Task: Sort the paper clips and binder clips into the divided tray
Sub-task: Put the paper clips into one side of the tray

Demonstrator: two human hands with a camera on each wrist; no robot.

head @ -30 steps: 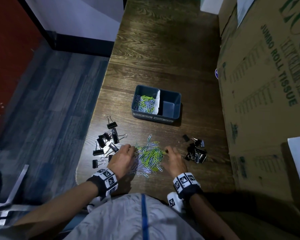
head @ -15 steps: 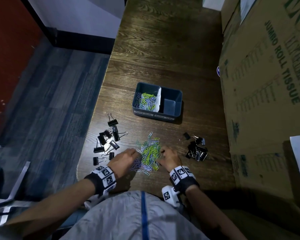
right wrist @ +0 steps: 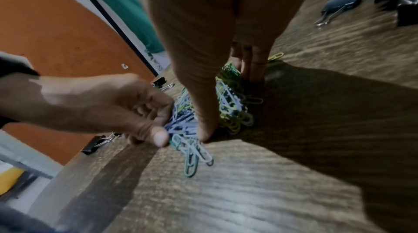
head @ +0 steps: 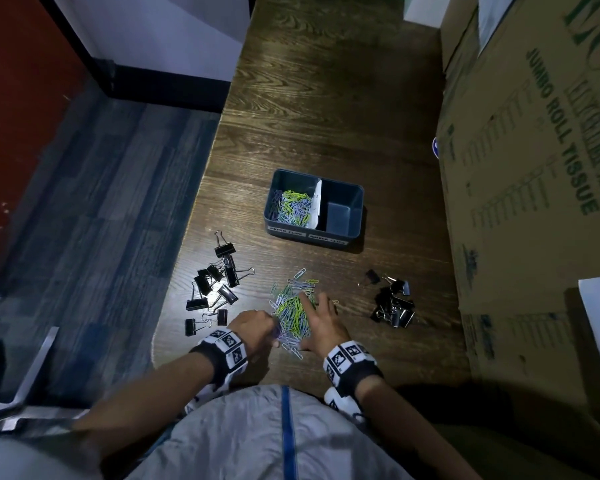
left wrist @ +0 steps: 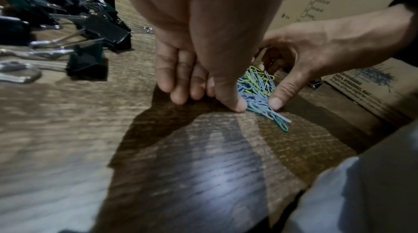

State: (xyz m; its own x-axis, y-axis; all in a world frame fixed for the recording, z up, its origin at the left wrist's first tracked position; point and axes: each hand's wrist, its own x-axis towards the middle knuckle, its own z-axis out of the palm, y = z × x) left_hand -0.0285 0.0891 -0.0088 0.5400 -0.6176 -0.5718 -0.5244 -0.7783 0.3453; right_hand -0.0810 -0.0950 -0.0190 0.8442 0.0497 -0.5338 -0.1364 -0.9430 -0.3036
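Note:
A heap of green, blue and white paper clips (head: pixel 293 311) lies near the table's front edge. My left hand (head: pixel 269 327) presses in from the left, its fingers curled and its thumb pinching the near end of the clips (left wrist: pixel 257 90). My right hand (head: pixel 312 320) cups the heap from the right, thumb at the near end and fingers along the far side (right wrist: pixel 196 152). Behind stands the dark divided tray (head: pixel 305 233); its left compartment holds paper clips (head: pixel 293 209), its right one is bare. Black binder clips lie in a left group (head: pixel 219 282) and a right group (head: pixel 394 306).
A large cardboard box (head: pixel 534 168) walls off the table's right side, close to the right binder clips. The table's left edge (head: pixel 187 271) runs just beyond the left binder clips, with floor below. A white divider card (head: pixel 316 202) stands in the tray.
Both hands have drawn inward, squeezing the spread paper clips into a tighter heap. The right hand came left, away from the right binder clips.

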